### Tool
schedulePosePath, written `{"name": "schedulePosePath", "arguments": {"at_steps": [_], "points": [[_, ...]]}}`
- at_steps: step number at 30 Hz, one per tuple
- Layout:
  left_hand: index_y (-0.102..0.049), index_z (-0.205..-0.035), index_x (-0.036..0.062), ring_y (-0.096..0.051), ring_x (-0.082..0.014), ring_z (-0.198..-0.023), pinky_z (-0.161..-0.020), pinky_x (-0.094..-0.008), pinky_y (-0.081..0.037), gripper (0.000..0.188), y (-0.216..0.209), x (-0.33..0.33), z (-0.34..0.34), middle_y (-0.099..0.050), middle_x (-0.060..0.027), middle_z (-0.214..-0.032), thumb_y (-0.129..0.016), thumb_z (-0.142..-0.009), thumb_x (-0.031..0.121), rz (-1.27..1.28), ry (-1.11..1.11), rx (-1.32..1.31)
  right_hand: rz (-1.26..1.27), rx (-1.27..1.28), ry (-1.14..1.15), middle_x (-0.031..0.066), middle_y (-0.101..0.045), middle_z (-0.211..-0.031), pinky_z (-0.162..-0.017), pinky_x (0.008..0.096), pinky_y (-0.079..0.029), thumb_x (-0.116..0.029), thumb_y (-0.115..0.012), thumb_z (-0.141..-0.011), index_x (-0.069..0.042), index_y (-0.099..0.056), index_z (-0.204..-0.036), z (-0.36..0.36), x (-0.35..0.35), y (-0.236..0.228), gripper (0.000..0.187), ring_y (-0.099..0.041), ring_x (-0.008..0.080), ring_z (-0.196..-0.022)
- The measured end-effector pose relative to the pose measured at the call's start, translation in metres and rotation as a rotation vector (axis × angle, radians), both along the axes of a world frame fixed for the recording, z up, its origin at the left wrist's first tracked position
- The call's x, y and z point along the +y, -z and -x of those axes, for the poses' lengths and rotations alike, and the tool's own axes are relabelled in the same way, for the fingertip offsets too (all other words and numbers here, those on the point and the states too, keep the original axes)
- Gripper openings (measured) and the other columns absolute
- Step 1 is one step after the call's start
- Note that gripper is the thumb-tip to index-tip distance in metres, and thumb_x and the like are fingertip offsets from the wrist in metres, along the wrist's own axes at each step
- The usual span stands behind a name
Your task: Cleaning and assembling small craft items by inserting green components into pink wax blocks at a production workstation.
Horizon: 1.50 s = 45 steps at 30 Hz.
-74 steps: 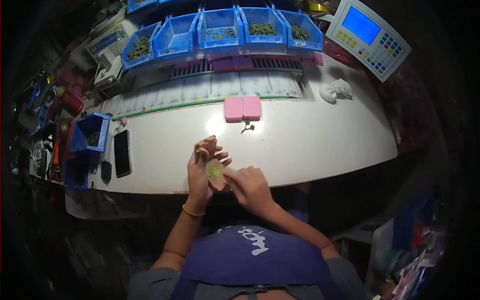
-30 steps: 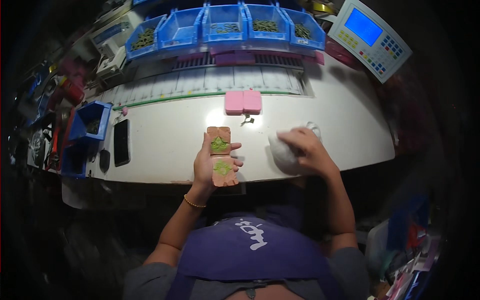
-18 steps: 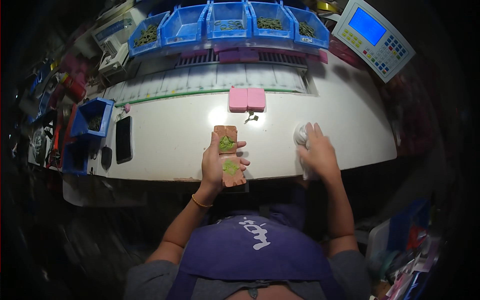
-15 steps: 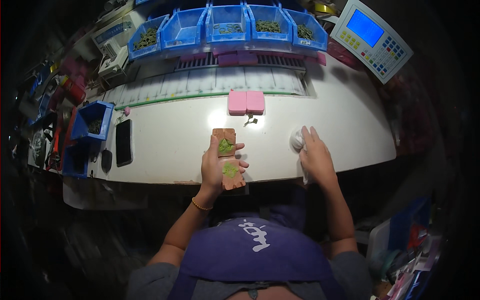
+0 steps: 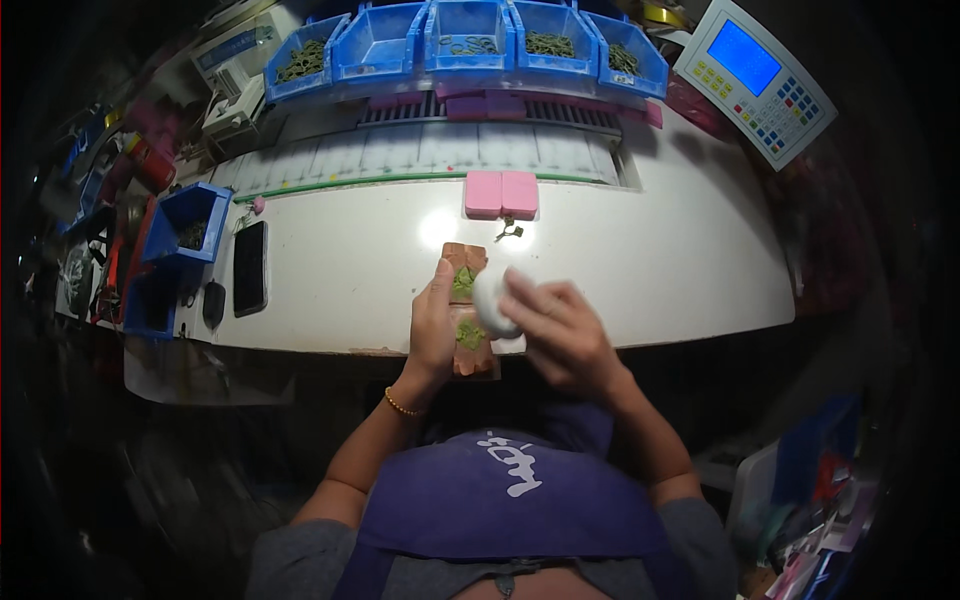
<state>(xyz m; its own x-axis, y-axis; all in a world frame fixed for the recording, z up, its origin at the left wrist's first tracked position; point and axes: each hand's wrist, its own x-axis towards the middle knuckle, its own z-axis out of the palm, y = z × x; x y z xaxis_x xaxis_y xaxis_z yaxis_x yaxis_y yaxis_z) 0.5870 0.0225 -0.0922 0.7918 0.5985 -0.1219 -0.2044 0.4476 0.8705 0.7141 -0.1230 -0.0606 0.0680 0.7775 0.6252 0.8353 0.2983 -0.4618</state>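
Left hand [image 5: 432, 328]: holding the opened brown mould [image 5: 466, 314] by its left side.
Right hand [image 5: 565, 335]: blurred, fingers bent around a white bundle [image 5: 491, 302].
White bundle: over brown mould's right side; contact unclear.
Brown mould: over table [image 5: 660, 265] near edge, green patch on each half.
Metal piece [image 5: 511, 231]: on table, farther out.
Pink blocks [image 5: 501, 194]: side by side, just beyond.

Small-parts workshop, blue bins [image 5: 470, 47] of metal pieces, keypad console [image 5: 755, 80], white workbench [image 5: 340, 290]
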Motion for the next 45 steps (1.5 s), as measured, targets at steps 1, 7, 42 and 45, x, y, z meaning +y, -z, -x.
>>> {"name": "schedulePosePath", "arguments": {"at_steps": [1,7,42,45], "points": [[-0.053,-0.124,-0.0050,-0.067,-0.0203,-0.090,-0.079,-0.0315,-0.056,0.056,0.006,0.006,0.000,-0.065,-0.0175,-0.107,-0.027,-0.107,0.041,-0.145,0.029,0.077,0.039,-0.007,-0.066,0.0120,-0.055,-0.138,-0.083,0.0371,-0.050,0.003,-0.071,-0.067,-0.003,-0.059,-0.126,0.012,-0.001,0.007,0.061,-0.057,0.0320,-0.095],[-0.051,-0.125,-0.0012,-0.067,-0.0207,-0.085,-0.075,-0.0329,-0.056,0.056,0.008,0.005,-0.005,-0.065,-0.0168,-0.105,-0.031,-0.105,0.046,0.014,-0.123,0.046,0.198,0.098,-0.149,0.0110,-0.055,-0.138,-0.083,0.0378,-0.051,0.004,-0.070,-0.067,-0.006,-0.058,-0.127,0.000,-0.006,0.006,0.062,-0.056,0.0325,-0.093],[-0.066,-0.100,0.0005,-0.063,-0.0184,-0.059,-0.056,-0.0305,-0.048,0.023,0.012,0.036,0.023,-0.066,-0.0141,-0.074,-0.066,-0.093,0.022,-0.845,-0.288,0.157,0.174,0.282,0.287,0.0132,-0.060,-0.109,-0.089,0.0337,-0.047,-0.015,-0.064,-0.092,-0.001,-0.059,-0.120,0.005,0.045,0.051,0.032,-0.056,0.0254,-0.102],[-0.066,-0.094,0.0041,-0.068,-0.0262,-0.065,-0.055,-0.0341,-0.051,0.014,-0.007,0.110,-0.002,-0.069,-0.0124,-0.080,-0.066,-0.092,0.017,-1.357,-0.643,0.470,0.121,0.354,0.415,0.0154,-0.057,-0.115,-0.091,0.0361,-0.047,-0.013,-0.062,-0.092,-0.003,-0.061,-0.121,-0.016,0.046,0.061,0.031,-0.052,0.0304,-0.106]]}}
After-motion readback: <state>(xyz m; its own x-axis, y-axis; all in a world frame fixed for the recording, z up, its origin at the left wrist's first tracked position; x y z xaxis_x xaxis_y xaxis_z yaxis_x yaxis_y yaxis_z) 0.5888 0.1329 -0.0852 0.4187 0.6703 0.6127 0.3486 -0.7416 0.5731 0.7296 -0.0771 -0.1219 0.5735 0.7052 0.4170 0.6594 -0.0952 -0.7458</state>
